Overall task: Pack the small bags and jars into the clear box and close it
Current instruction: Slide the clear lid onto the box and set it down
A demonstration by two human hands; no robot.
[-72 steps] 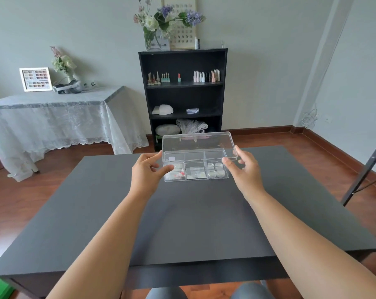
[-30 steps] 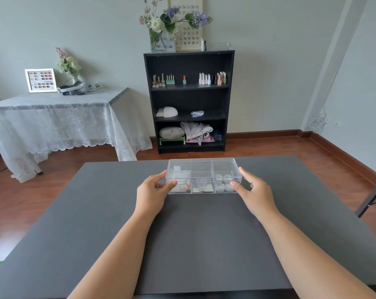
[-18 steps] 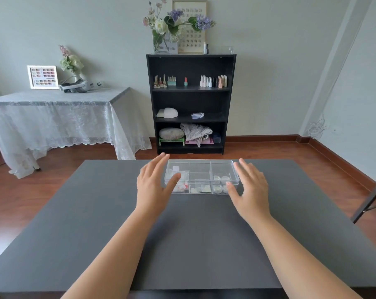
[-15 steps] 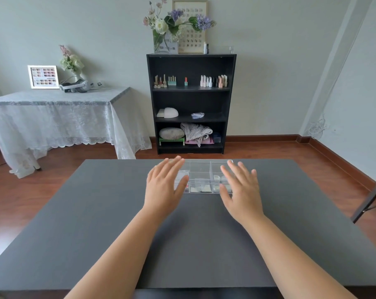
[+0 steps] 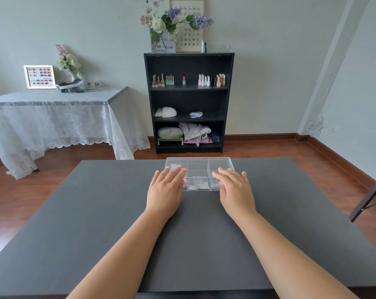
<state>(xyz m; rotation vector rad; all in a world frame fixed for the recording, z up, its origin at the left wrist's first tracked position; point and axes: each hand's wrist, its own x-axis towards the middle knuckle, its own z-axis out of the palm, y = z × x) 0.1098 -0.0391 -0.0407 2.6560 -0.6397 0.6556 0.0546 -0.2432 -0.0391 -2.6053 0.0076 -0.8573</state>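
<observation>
The clear box point(image 5: 199, 167) lies flat near the far edge of the dark grey table point(image 5: 96, 212), its lid down. Through the lid I see dividers and small pale items in the near compartments point(image 5: 199, 185). My left hand point(image 5: 166, 189) rests palm down over the box's left end, fingers together and flat. My right hand point(image 5: 235, 189) lies the same way over the right end. Both hands cover the near corners, so the contents under them are hidden. Neither hand holds anything.
Beyond the table stands a black bookshelf point(image 5: 189, 100) with small bottles, cloths and a flower vase on top. A lace-covered side table point(image 5: 53, 113) is at the back left. A dark metal leg point(image 5: 370, 195) slants in at the right edge.
The lid went from raised to closed, and the box was set down on the table. My hands let go of its sides and moved on top, palms flat.
</observation>
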